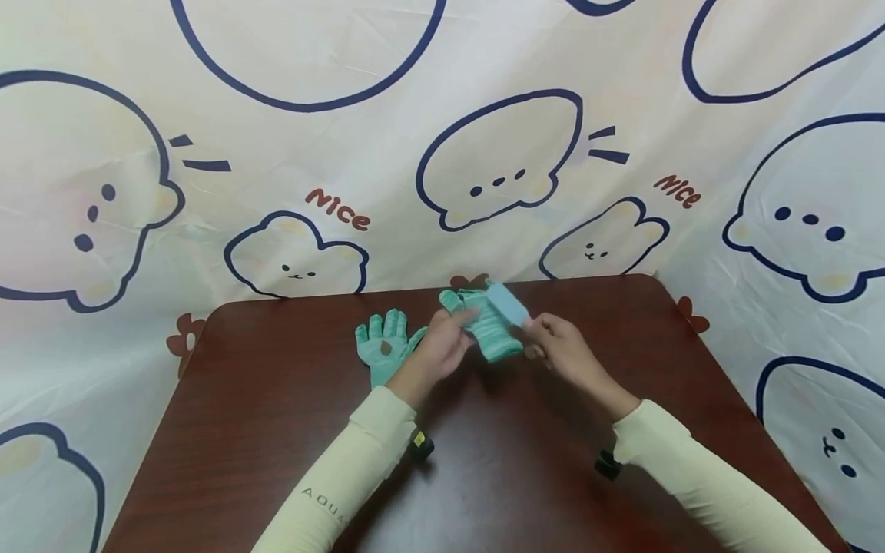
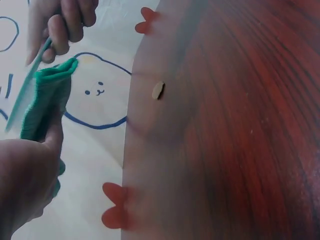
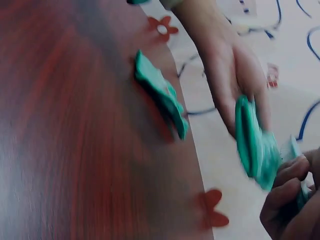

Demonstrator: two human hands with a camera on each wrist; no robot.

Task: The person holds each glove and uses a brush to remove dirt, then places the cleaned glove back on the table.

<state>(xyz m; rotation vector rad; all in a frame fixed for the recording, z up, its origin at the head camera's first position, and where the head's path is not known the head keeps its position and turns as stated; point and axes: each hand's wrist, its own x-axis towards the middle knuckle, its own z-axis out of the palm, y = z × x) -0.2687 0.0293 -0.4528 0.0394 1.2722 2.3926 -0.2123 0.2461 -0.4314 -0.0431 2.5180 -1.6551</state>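
Note:
My left hand grips a green knitted glove by its side, raised over the far part of the table, its cuff toward me. In my right hand, a flat light-blue brush-like tool is pinched at one end. The tool's blade overlaps the glove in the head view; the left wrist view has it edge-on, slanting along the glove's cuff. A second green glove lies on the table left of my left hand, fingers pointing away, with a brown patch on its palm.
The dark reddish-brown table ends at a cream curtain printed with cartoon outlines. A small tan oval flake lies on the tabletop near the far edge. Dark wrist devices show below both sleeves.

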